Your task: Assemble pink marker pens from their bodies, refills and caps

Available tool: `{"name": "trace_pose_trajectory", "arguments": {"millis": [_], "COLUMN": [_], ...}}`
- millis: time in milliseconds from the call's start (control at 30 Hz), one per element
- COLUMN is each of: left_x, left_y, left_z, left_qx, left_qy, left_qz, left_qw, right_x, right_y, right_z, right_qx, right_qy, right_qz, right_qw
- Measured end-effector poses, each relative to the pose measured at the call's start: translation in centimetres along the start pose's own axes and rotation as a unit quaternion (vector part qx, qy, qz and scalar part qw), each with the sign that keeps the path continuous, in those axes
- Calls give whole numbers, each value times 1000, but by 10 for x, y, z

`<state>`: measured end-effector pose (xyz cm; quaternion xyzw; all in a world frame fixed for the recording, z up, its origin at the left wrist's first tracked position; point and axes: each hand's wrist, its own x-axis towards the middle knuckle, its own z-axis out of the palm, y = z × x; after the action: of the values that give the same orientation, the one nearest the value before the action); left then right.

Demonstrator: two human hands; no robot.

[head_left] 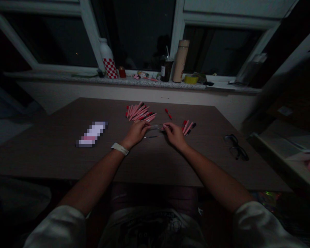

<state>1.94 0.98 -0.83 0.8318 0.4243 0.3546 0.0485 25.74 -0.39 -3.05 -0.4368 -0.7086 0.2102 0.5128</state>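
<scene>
Between my two hands is a clear, slim tube (pixel 154 127), perhaps a pen part; the dim light blurs its details. My left hand (pixel 137 134), with a pale watch band at the wrist, pinches its left end. At the other end, the fingers of my right hand (pixel 175 135) are closed on it. A thin pen refill (pixel 154 136) lies on the table just below the tube. Beyond my left hand is a heap of pink pens (pixel 138 112) with red and black ends. A smaller group of pens (pixel 188 127) lies beside my right hand.
One red pen (pixel 168 114) lies apart on the brown table (pixel 150 165). A phone (pixel 92 134) is at the left, eyeglasses (pixel 236 147) at the right. Along the windowsill stand a checked bottle (pixel 109 60), a drink cup (pixel 166 70), a tall flask (pixel 181 61) and yellow tape (pixel 191 79).
</scene>
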Motion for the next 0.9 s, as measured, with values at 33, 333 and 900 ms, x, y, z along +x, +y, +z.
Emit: {"name": "trace_pose_trajectory", "arguments": {"millis": [33, 333, 900], "left_x": [0, -2, -4], "left_y": [1, -1, 9], "left_z": [0, 6, 5], "left_qx": [-10, -42, -53], "left_qy": [6, 8, -34], "left_qz": [3, 45, 35], "left_qw": [1000, 998, 997], "right_x": [0, -4, -5], "right_y": [0, 1, -12], "right_z": [1, 6, 1], "right_qx": [4, 35, -6], "right_qy": [-2, -20, -37], "right_qz": [2, 12, 10], "right_qw": [1000, 999, 999]}}
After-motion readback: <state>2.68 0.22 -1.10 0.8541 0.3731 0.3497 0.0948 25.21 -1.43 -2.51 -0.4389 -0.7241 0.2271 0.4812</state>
